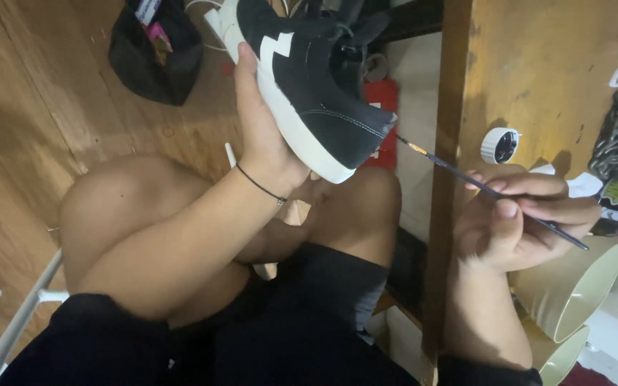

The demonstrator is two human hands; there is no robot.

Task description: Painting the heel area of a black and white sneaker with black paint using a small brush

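Overhead, left hand [262, 132]: black sneaker [316, 78] is clasped by its white sole.
Right hand [516, 221]: thin paintbrush [488, 189] is pinched, tip at sneaker's toe.

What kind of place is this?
Probably a home hobby corner: wooden floor, a paint-marked wooden table with stacked cream cups, left hand holding a black sneaker, right hand with a thin paintbrush.

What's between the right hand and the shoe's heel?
In the head view, only the thin paintbrush spans from the right hand to the black shoe; its tip meets the heel.
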